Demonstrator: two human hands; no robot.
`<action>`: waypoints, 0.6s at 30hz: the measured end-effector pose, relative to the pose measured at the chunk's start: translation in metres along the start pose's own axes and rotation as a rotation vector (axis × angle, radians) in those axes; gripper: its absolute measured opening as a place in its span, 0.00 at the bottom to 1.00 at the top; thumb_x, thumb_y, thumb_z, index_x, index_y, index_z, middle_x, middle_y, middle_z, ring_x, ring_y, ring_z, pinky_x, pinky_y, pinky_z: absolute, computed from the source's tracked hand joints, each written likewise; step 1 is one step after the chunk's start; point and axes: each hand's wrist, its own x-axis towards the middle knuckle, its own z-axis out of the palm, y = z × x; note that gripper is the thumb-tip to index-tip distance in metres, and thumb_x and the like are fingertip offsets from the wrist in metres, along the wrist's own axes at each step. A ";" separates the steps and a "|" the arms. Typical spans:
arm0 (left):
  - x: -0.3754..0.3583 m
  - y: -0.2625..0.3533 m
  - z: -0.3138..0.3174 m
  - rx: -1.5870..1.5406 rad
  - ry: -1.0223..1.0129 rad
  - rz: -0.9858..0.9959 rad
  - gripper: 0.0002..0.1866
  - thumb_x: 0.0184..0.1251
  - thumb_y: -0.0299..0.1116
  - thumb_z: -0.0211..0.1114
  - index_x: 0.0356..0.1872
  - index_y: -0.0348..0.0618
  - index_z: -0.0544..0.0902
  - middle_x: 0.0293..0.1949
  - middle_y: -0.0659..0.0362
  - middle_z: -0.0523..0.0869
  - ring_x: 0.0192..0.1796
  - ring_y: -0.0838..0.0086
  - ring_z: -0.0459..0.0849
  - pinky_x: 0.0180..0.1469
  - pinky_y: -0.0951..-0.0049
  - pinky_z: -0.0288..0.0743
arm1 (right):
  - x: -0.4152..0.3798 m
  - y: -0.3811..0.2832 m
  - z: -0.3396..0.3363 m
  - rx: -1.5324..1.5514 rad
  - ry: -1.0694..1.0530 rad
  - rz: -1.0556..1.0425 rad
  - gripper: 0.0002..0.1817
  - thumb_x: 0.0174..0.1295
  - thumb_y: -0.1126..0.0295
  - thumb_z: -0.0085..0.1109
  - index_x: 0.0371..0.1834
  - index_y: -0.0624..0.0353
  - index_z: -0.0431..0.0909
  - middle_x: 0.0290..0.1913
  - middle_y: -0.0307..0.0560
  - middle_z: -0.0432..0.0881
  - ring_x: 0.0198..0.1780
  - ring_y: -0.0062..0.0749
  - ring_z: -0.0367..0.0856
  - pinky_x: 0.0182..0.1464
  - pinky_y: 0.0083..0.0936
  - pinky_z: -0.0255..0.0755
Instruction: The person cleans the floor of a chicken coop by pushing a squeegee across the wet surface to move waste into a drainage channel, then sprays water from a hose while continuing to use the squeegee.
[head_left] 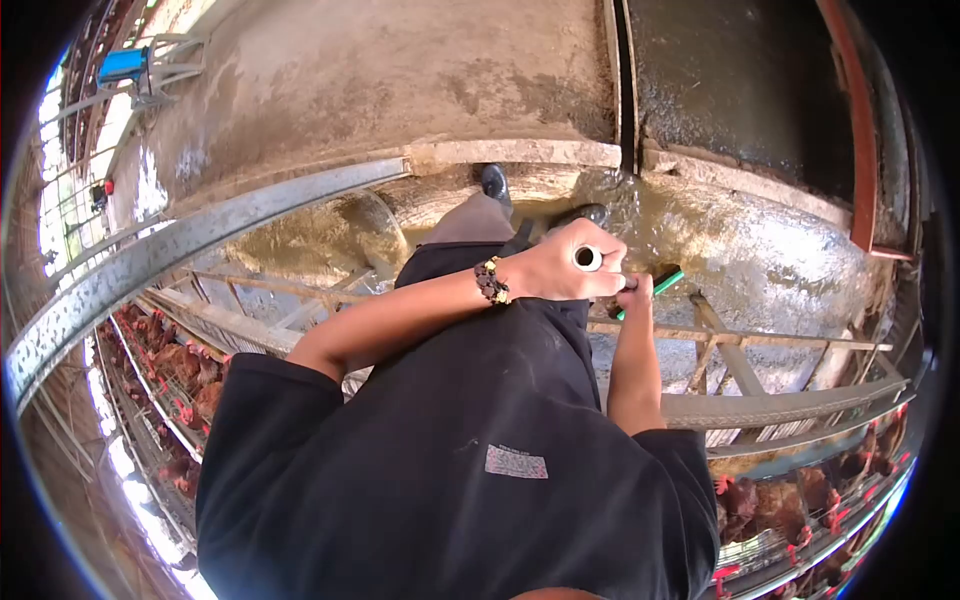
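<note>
My left hand (pixel 570 262), with a beaded bracelet at its wrist, is wrapped round the top of a pole (pixel 587 258) whose hollow, pale-rimmed end faces up at the camera. Just right of it and touching, my right hand (pixel 635 291) is closed round the same pole lower down. Beyond the right hand a green strip (pixel 668 281) shows on both sides of it; how it joins the pole is hidden. Murky water (pixel 700 235) covers the channel floor past my hands. My dark boots (pixel 495 185) are in or beside this channel.
A low concrete kerb (pixel 520 151) borders the channel, with a wide concrete floor (pixel 400 70) beyond. A metal rail (pixel 230 215) slants across the left. Caged brown hens (pixel 190 365) stand at lower left and right. A rusty red post (pixel 852 120) rises at upper right.
</note>
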 end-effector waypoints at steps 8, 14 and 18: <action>-0.064 0.067 -0.054 0.114 -0.200 0.155 0.16 0.50 0.22 0.65 0.15 0.42 0.65 0.17 0.62 0.67 0.22 0.74 0.66 0.29 0.73 0.61 | -0.041 0.049 0.102 0.007 -0.125 -0.324 0.06 0.47 0.78 0.53 0.18 0.58 0.67 0.16 0.44 0.64 0.18 0.35 0.68 0.22 0.32 0.68; -0.082 0.106 -0.073 -0.041 -0.303 0.319 0.16 0.47 0.18 0.66 0.12 0.43 0.67 0.15 0.62 0.70 0.20 0.69 0.70 0.31 0.72 0.65 | -0.133 0.090 0.120 0.261 -0.039 -0.304 0.12 0.47 0.80 0.55 0.17 0.53 0.62 0.16 0.40 0.63 0.17 0.32 0.66 0.20 0.29 0.66; -0.062 0.081 -0.104 -0.304 -0.169 0.146 0.17 0.56 0.20 0.63 0.13 0.43 0.67 0.18 0.65 0.72 0.25 0.79 0.71 0.32 0.76 0.66 | -0.111 0.149 0.088 0.401 0.036 -0.145 0.05 0.47 0.75 0.53 0.22 0.55 0.66 0.20 0.40 0.64 0.18 0.29 0.64 0.16 0.25 0.59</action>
